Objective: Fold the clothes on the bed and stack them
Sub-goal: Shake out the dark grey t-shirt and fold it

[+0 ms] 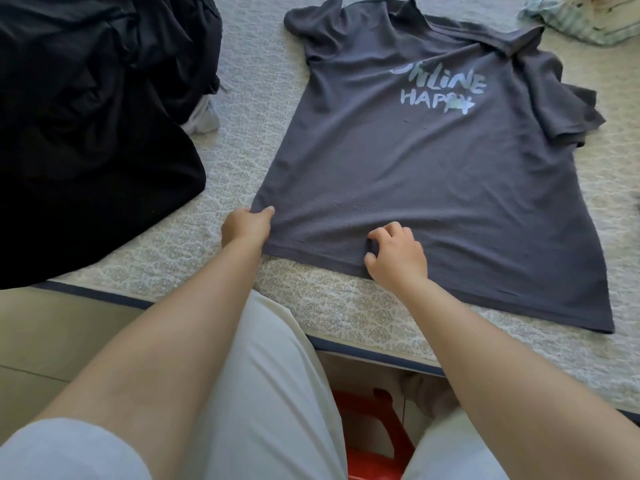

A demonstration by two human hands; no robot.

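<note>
The grey T-shirt (398, 161) lies spread flat on the bed (346, 306), printed side up, with the pale words "ONLINE HAPPY" across the chest toward one o'clock. Its collar points to twelve o'clock and its hem runs along the near side, closest to me; both short sleeves are rumpled, one at eleven o'clock and one at three o'clock. My left hand (246, 226) is at the hem's corner at about nine o'clock of the shirt, my fingers curled with the thumb on top, pinching the edge of the cloth. My right hand (398, 256) sits on the hem near its middle, at about six o'clock of the shirt, my fingers bent and bunching a small fold of fabric between fingertips and thumb. The bed's cover is pale with a repeating leafy pattern, edged by a dark blue border along the side nearest me. A heap of black clothing (93, 109) takes up the bed at ten o'clock, just beside the shirt but apart from it, with a scrap of white cloth (202, 117) peeking from under its edge. A crumpled light green striped garment (581, 20) lies at the far one o'clock corner. Below the bed's edge, between my white-clad legs, a red plastic stool (374, 434) shows at six o'clock.
</note>
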